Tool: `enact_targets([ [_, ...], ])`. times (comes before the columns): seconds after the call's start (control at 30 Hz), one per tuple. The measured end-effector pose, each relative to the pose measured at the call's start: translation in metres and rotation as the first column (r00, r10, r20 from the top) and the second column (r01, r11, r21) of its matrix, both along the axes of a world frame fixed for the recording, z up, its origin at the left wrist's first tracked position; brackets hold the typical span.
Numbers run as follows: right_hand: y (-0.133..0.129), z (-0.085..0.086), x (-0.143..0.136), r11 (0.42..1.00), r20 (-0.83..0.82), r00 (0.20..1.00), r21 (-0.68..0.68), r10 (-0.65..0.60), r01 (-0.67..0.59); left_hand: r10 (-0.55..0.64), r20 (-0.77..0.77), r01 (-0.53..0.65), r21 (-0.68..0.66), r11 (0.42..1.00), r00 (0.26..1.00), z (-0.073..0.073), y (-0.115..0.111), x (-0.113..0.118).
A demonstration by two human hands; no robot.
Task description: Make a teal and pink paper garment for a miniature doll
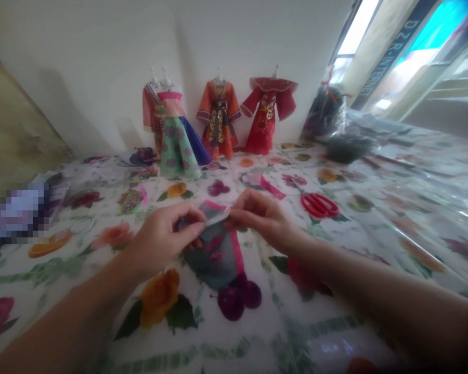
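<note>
Over a surface (257, 332) with a fruit-and-flower print, the left hand (167, 231) and right hand (261, 218) pinch a small gray-green cloth piece (214, 259) edged in pink, a whitish strip (217, 216) running between their fingertips. Red-handled scissors (320, 205) lie right of the right hand; a pink-and-white scrap (271, 188) rests just beyond it. Miniature dresses (219, 117) stand before a pale wall (113, 62). Farther right sits a plastic-wrapped bundle (324, 111) with a red tie (329, 78).

The fruit-and-floral table cover (253, 343) supports red-handled scissors (315, 200); left of the scissors, a pink strip (272, 187); behind them, a dark bundle (349, 147); behind-left, a green-skirted dress (177, 143).
</note>
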State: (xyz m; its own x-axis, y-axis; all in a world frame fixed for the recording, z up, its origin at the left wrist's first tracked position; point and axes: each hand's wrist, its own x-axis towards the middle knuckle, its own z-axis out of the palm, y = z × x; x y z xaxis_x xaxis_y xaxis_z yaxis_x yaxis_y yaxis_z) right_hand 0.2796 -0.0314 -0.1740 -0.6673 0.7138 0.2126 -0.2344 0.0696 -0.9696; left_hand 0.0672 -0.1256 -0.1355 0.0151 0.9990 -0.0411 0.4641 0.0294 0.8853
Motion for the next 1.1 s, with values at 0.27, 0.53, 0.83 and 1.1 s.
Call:
enact_targets([
  [0.27, -0.001, 0.009, 0.004, 0.998, 0.155, 0.988, 0.056, 0.008, -0.017, -0.004, -0.02, 0.005, 0.03, 1.0, 1.0, -0.002, 0.002, 0.002],
  [0.53, 0.0, 0.006, 0.003, 0.985, 0.179, 0.983, 0.172, -0.044, 0.012, -0.004, -0.04, 0.005, 0.028, 1.0, 0.999, -0.004, 0.002, 0.002],
  [0.83, -0.002, 0.003, 0.0, 0.974, 0.073, 0.996, 0.224, -0.047, 0.03, 0.017, -0.053, -0.016, 0.016, 1.0, 0.998, -0.006, 0.002, 0.002],
  [1.1, -0.003, 0.009, 0.004, 0.93, 0.041, 0.999, 0.367, -0.001, -0.014, 0.002, -0.057, -0.001, 0.016, 1.0, 0.998, -0.005, 0.002, 0.003],
])
